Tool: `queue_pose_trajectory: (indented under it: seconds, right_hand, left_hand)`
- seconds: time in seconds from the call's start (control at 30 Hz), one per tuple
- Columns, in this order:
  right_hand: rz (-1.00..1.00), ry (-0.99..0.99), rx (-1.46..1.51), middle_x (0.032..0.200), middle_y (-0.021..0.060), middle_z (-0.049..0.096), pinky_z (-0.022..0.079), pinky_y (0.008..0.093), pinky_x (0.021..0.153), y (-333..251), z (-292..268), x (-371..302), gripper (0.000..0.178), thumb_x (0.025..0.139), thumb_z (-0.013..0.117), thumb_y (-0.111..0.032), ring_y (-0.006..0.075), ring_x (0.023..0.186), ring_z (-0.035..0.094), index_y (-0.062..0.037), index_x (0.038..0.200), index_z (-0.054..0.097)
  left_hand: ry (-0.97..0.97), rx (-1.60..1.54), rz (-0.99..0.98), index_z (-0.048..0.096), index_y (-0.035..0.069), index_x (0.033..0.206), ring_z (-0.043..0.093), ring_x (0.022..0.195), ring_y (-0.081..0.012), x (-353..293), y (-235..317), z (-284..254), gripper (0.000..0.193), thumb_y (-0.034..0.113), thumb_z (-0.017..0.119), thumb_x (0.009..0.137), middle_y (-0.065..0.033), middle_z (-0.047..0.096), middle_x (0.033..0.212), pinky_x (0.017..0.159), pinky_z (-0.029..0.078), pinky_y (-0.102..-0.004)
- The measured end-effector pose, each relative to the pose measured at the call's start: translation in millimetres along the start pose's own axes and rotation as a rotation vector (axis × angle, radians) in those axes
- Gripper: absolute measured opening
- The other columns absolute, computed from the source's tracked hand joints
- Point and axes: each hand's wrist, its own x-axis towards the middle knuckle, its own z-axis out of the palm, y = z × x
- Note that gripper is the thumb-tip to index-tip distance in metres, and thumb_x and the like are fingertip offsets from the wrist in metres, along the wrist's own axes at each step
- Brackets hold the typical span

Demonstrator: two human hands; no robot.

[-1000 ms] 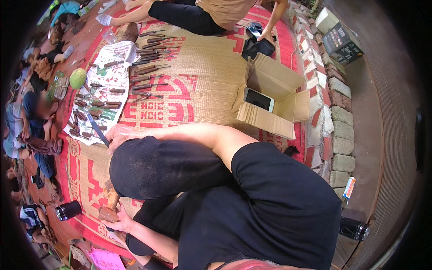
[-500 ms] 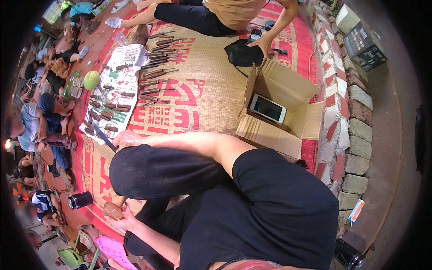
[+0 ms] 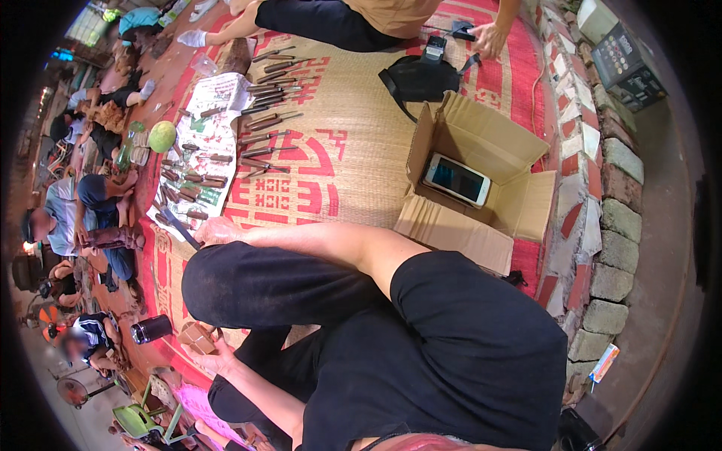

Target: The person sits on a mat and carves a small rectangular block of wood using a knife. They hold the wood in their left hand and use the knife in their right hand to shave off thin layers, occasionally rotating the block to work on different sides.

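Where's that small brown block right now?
In the head view, the brown block is at the lower left, held in the person's left hand, below the black-trousered knee and right of the black cylinder.

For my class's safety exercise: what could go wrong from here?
1. The right hand holds a dark flat tool beside the bent knee; a slip might scrape it.
2. Loose handled tools lie on the mat beyond that hand. Their tips are too small to judge, but a careless reach could nick skin.
3. A phone lies in the open cardboard box near the right elbow; a swing might knock it.
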Motion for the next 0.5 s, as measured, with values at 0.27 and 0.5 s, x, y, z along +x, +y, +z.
queue_pose_trajectory:
  seconds: [0.27,0.5]
  right_hand:
    - [0.032,-0.014,-0.035,0.072,0.0198,0.058,0.044,0.0447,0.064,-11.4,-15.9,-3.8,0.019,0.068,0.058,-0.027,0.0379,0.076,0.059,-0.0096,0.076,0.062]
    - [0.020,-0.028,0.051,0.072,0.0197,0.058,0.043,0.0443,0.063,-29.3,-29.7,-12.3,0.021,0.066,0.059,-0.027,0.0378,0.075,0.059,-0.0070,0.072,0.059]
  left_hand:
    - [-0.007,0.001,-0.016,0.048,0.016,0.123,0.046,0.110,-0.0268,-5.2,1.3,8.1,0.051,0.042,0.059,0.080,-0.0076,0.053,0.118,0.088,0.034,-0.0525]
    - [-0.071,-0.026,-0.001,0.047,0.018,0.123,0.044,0.112,-0.0281,12.7,0.6,-12.4,0.056,0.045,0.062,0.076,-0.0075,0.051,0.120,0.091,0.031,-0.0613]
